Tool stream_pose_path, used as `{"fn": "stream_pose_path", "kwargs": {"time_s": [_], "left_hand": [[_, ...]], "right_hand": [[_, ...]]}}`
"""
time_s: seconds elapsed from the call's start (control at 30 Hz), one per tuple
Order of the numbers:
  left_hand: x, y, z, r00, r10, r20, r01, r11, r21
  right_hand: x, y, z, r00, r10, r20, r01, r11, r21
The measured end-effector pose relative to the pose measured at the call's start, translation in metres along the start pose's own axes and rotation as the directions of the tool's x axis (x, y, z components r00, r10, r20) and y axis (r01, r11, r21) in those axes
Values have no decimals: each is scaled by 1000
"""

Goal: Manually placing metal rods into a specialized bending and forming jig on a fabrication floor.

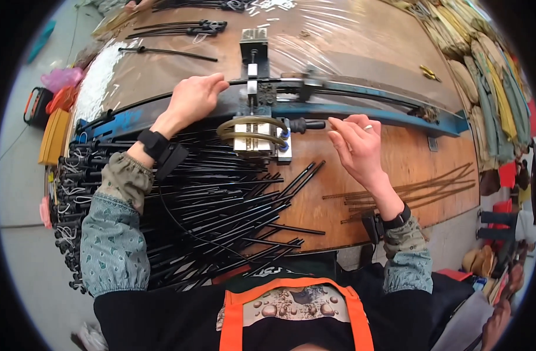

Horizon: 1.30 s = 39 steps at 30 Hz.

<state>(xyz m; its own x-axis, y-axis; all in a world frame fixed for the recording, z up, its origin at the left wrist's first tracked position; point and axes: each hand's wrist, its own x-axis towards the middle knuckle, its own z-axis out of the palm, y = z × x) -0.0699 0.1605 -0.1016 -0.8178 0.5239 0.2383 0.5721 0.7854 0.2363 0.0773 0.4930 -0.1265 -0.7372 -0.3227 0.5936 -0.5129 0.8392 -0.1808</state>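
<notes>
A bench machine with a pneumatic cylinder block [259,137] and a blue metal rail [361,111] stands in front of me. My left hand [194,100] is over the rail, left of the block, with its fingers bent together; what they hold, if anything, is hidden. To the block's right, my right hand [360,146] is half curled, thumb and fingers apart, nothing visible in it. Its fingertips are near a black lever handle [307,124] without touching it. A dark carriage [310,86] on the rail is blurred.
Many black rods [221,205] with corded ends lie piled at the left. Thin brown springs or rods [408,190] lie at the right. Farther back are more black rods [180,29], plastic sheeting [361,41] and yellow-handled pliers [430,73]. Stacked fabric [490,76] borders the table.
</notes>
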Motion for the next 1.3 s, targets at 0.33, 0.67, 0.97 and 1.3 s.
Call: {"fn": "stream_pose_path", "kwargs": {"time_s": [0.33, 0.67, 0.97, 1.3], "left_hand": [[-1, -5, 12, 998, 55, -14, -55, 998, -12], [7, -81, 4, 788, 556, -263, -409, 793, 451], [-88, 56, -59, 945, 316, -90, -242, 854, 460], [-314, 181, 9, 989, -149, -5, 147, 968, 204]], "right_hand": [[-11, 4, 28, 993, 104, 61, -119, 922, 367], [-38, -18, -52, 325, 328, 887, 76, 926, -370], [-123, -50, -56, 630, 1, 777, 178, 973, -145], [-114, -47, -49, 645, -16, 764, -172, 971, 166]]}}
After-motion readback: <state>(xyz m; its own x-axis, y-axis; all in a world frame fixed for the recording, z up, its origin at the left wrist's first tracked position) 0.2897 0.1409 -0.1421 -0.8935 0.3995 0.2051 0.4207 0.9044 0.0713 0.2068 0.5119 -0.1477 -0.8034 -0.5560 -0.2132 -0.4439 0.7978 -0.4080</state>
